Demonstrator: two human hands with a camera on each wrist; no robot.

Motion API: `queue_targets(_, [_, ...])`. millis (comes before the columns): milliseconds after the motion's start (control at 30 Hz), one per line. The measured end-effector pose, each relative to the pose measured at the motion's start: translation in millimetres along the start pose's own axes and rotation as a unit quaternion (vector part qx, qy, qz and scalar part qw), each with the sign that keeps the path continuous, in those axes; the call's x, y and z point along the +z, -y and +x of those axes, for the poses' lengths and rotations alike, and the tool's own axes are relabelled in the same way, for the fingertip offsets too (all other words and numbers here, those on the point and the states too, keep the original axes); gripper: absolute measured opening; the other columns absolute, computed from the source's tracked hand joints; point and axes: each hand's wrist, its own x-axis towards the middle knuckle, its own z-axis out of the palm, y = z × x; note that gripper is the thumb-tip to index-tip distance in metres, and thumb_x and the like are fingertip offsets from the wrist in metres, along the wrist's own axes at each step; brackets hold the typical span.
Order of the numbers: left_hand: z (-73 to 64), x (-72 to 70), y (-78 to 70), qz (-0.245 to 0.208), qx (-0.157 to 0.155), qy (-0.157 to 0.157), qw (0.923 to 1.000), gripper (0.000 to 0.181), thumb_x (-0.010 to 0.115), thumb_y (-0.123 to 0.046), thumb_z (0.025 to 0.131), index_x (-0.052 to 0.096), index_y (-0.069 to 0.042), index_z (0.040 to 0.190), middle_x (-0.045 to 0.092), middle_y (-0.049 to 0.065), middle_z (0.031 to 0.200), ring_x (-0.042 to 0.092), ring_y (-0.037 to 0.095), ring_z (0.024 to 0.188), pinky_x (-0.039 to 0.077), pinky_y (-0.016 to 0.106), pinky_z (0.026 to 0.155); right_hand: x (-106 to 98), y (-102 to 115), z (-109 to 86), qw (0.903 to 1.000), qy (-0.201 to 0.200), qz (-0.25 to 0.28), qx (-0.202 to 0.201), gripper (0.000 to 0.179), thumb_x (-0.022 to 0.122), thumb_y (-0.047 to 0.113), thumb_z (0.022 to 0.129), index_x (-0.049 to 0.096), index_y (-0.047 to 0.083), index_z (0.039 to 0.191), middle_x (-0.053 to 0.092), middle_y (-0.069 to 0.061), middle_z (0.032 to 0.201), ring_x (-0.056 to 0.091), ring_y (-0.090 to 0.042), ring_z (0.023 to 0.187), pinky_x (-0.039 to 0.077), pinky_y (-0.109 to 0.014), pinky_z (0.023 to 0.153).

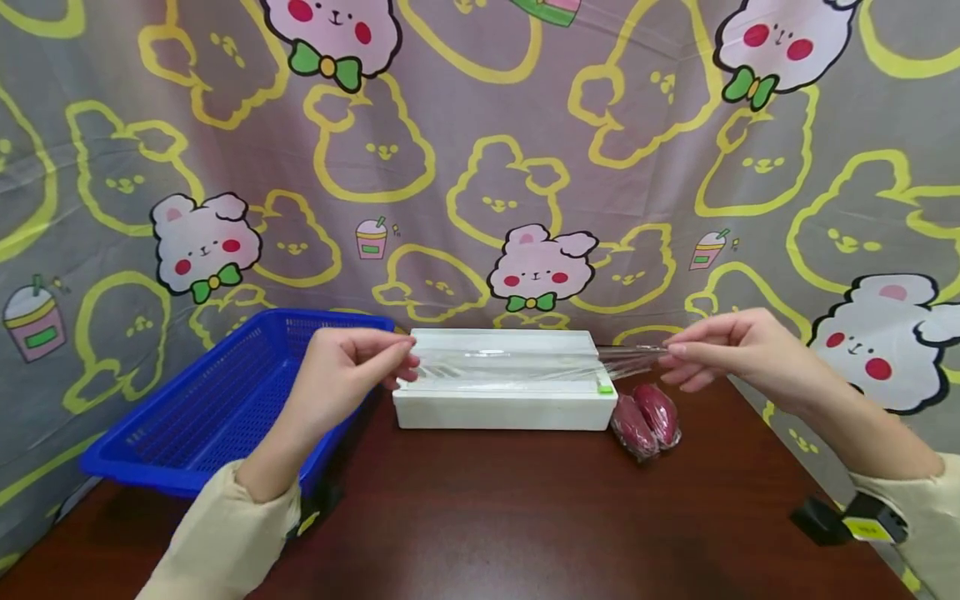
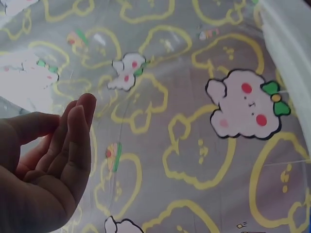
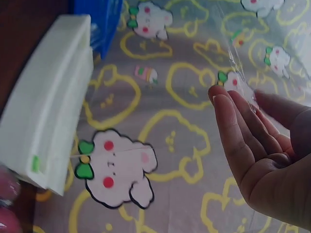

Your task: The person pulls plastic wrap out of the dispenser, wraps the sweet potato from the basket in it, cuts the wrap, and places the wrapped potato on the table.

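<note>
A sheet of clear plastic wrap (image 1: 517,364) stretches between my two hands, above a long white wrap dispenser box (image 1: 502,410). My left hand (image 1: 352,367) pinches one end of the sheet between thumb and fingers, near the box's left end. Past the box's right end, my right hand (image 1: 723,350) pinches the other end, where the wrap gathers into folds. In the right wrist view, thin film runs up from the fingertips (image 3: 221,97). A small green slider (image 1: 604,388) sits at the box's front right corner.
To the left stands a blue plastic basket (image 1: 187,400) with mesh walls. Two reddish-purple items in clear wrap (image 1: 647,422) lie on the dark wooden table (image 1: 510,508) by the box's right end. A patterned curtain (image 1: 450,167) hangs behind.
</note>
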Motion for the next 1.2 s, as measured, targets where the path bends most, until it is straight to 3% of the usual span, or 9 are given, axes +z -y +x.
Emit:
queue_targets(267, [-52.4,4.2,11.1,0.021,0.012,0.048,0.9985,0.017,0.062,0.000,0.081,0.065,0.010,0.095,0.066,0.007,0.069,0.063,0.014,0.059,0.050,0.029,0.051,28.0,-19.0,-36.3,0.9949,0.082,0.058,-0.003,0.026,0.050,-0.008,0.086,0.069,0.009,0.091,0.067,-0.011,0.080,0.064,-0.027,0.066,0.050,-0.043,0.055])
queue_targets(367, [-67.9,5.2,20.3,0.012,0.023,0.085,0.9961,0.028,0.061,0.002,0.081,0.059,0.012,0.107,0.066,0.004,0.067,0.062,0.011,0.059,0.050,0.029,0.050,37.9,-27.5,-46.9,0.9889,0.112,0.098,-0.003,0.028,0.050,-0.011,0.085,0.069,0.008,0.094,0.067,-0.013,0.080,0.064,-0.028,0.066,0.049,-0.044,0.054])
queue_targets(467, [-82.4,7.1,30.4,-0.006,0.020,0.132,0.9910,0.041,0.061,0.003,0.080,0.050,0.013,0.118,0.065,0.002,0.066,0.062,0.010,0.058,0.050,0.030,0.049,46.0,-36.9,-54.6,0.9806,0.141,0.136,0.010,0.037,0.048,-0.012,0.085,0.066,0.012,0.106,0.066,-0.014,0.079,0.064,-0.029,0.066,0.049,-0.045,0.054])
queue_targets(567, [-95.0,10.0,42.5,-0.013,-0.002,0.185,0.9827,0.051,0.061,0.001,0.080,0.041,0.013,0.125,0.064,-0.002,0.065,0.061,0.008,0.057,0.049,0.028,0.049,53.3,-47.0,-60.6,0.9716,0.167,0.163,0.040,0.048,0.048,-0.011,0.084,0.056,0.017,0.122,0.066,-0.017,0.076,0.064,-0.031,0.066,0.049,-0.046,0.053])
queue_targets(700, [-109.1,13.9,60.2,-0.029,-0.056,0.245,0.9675,0.065,0.063,-0.002,0.079,0.028,0.014,0.132,0.063,-0.004,0.062,0.058,0.006,0.054,0.047,0.025,0.048,65.5,-61.5,-68.6,0.9535,0.201,0.197,0.107,0.057,0.052,-0.006,0.084,0.034,0.006,0.137,0.063,-0.022,0.072,0.063,-0.035,0.064,0.048,-0.047,0.054])
queue_targets(800, [-117.7,17.0,74.9,-0.039,-0.084,0.271,0.9582,0.072,0.064,-0.002,0.078,0.021,0.016,0.133,0.061,-0.004,0.059,0.054,0.002,0.051,0.046,0.024,0.044,77.1,-74.0,-74.3,0.9390,0.218,0.216,0.155,0.070,0.057,-0.002,0.083,0.014,-0.004,0.138,0.061,-0.023,0.070,0.063,-0.031,0.061,0.050,-0.040,0.054])
queue_targets(967, [-126.6,25.5,98.8,-0.040,-0.117,0.293,0.9482,0.075,0.066,-0.001,0.075,0.019,0.021,0.129,0.059,-0.003,0.057,0.050,-0.001,0.051,0.045,0.022,0.045,96.0,-95.0,-82.7,0.9269,0.208,0.211,0.231,0.087,0.064,0.004,0.079,0.000,-0.005,0.138,0.056,-0.012,0.061,0.054,-0.015,0.053,0.043,-0.019,0.047])
queue_targets(1067, [-129.8,30.5,109.5,-0.048,-0.154,0.292,0.9427,0.078,0.068,0.001,0.073,0.018,0.022,0.129,0.059,-0.001,0.057,0.053,0.003,0.051,0.046,0.023,0.046,105.3,-104.9,-86.1,0.9115,0.193,0.225,0.285,0.094,0.066,0.005,0.078,-0.004,-0.003,0.139,0.052,-0.004,0.060,0.051,-0.012,0.050,0.037,-0.017,0.047])
queue_targets(1200, [-133.2,34.1,121.0,-0.064,-0.202,0.288,0.9340,0.080,0.069,0.001,0.072,0.018,0.021,0.130,0.060,0.002,0.058,0.057,0.008,0.052,0.047,0.024,0.048,115.6,-118.5,-89.2,0.9003,0.184,0.240,0.313,0.095,0.066,0.005,0.077,-0.006,-0.001,0.139,0.054,-0.003,0.061,0.052,-0.011,0.050,0.038,-0.016,0.048])
